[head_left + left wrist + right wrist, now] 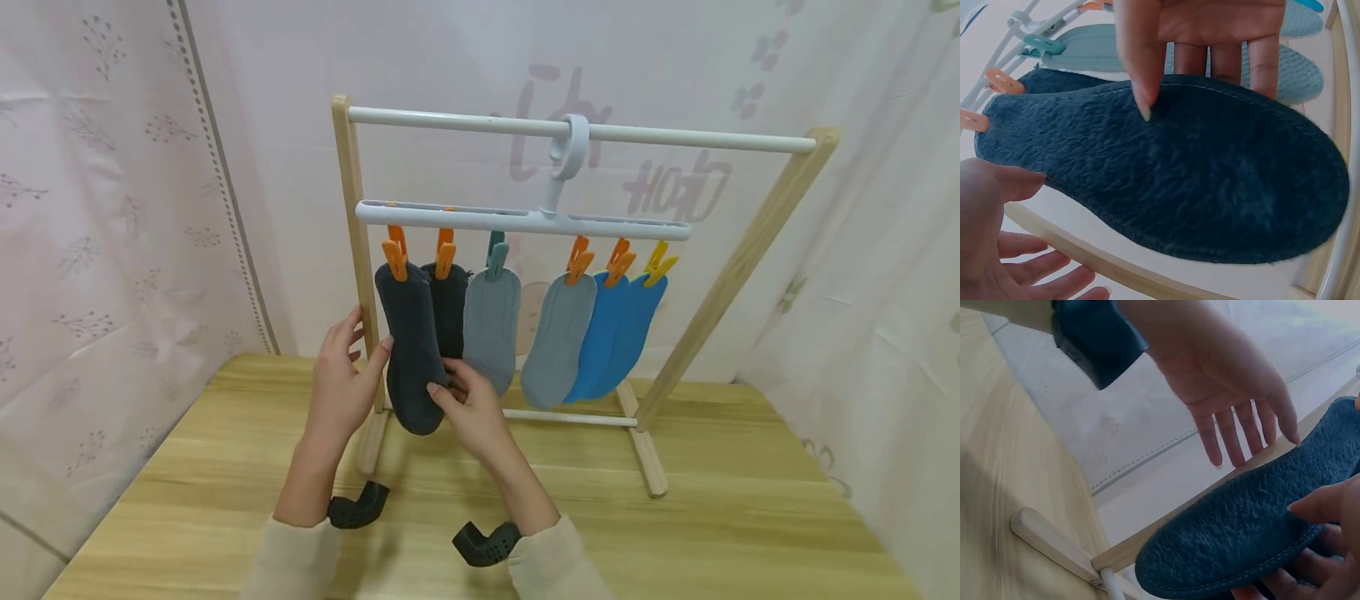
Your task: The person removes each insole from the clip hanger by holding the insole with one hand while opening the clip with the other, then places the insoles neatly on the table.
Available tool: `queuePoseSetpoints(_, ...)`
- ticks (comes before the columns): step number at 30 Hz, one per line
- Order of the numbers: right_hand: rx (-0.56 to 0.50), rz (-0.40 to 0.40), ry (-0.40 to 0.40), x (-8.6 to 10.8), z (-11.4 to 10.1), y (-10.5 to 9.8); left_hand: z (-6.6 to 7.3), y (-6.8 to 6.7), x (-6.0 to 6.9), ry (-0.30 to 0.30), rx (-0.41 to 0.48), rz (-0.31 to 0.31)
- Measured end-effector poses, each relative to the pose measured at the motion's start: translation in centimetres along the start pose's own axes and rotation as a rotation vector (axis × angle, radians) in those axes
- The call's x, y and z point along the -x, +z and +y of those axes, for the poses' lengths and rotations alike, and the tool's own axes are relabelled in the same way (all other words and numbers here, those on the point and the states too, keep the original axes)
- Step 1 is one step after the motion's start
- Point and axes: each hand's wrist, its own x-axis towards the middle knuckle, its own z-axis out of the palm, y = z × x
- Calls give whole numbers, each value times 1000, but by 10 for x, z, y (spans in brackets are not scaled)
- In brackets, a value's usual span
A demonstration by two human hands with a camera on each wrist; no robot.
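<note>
A dark fleecy insole [411, 358] hangs from an orange clothes peg [394, 257] at the left end of a white hanger bar [480, 218]. My right hand [474, 412] pinches its right edge, thumb on the fleecy face and fingers behind, as the left wrist view shows. My left hand [341, 383] is at the opposite edge; its thumb tip touches the insole while the other fingers extend apart beside the wooden post [349, 183]. Behind hangs a second dark insole [450, 312], partly covered. Farther right are two grey insoles [491, 325] and blue ones [622, 333], each pegged at the top.
The hanger's hook [574, 150] loops over the white top rail [465, 122] of a wooden stand. The stand's feet [648, 467] rest on a wood-grain table [720, 517]. Patterned curtains [135, 208] surround the table's back and sides.
</note>
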Motion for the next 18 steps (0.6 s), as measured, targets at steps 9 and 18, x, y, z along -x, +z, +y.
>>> queuePoseSetpoints(9, -67, -26, 9, -1, 6, 5, 10, -1, 4, 37, 58, 106)
queuePoseSetpoints(18, -113, -33, 24, -2, 8, 3, 51, -11, -14, 195, 122, 129)
